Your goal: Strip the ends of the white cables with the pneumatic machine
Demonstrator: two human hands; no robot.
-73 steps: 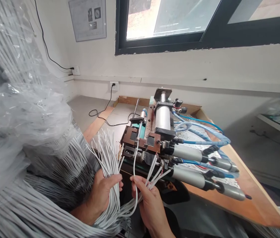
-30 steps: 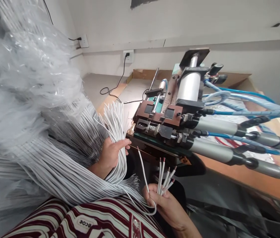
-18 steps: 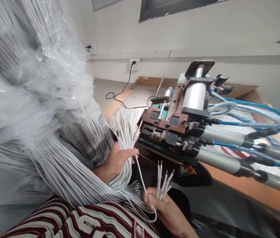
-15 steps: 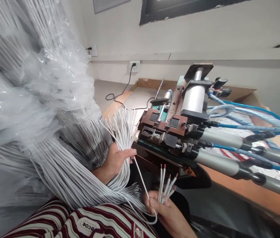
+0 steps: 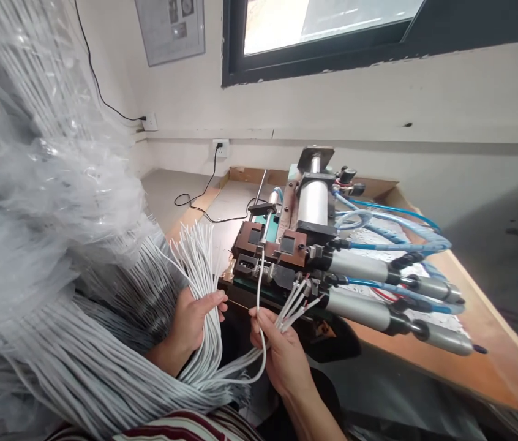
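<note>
My left hand is closed around a thick bundle of white cables, whose cut ends fan out above the fist. In my right hand several cables with stripped ends stick up between the fingers. Thumb and forefinger of that hand pinch a single cable, its tip up at the brown jaws of a pneumatic wire stripping machine. The tip itself is hard to make out against the metal. From both hands the cables bend down towards my lap.
Large plastic-wrapped bundles of grey-white cable fill the left side. Silver air cylinders and blue hoses extend right over the wooden-edged bench. A black power cord runs to a wall socket.
My right hand has risen from low near my lap to the front of the machine, bringing the single cable upright at the jaws. That cable's end has left my left hand. The view has shifted.
</note>
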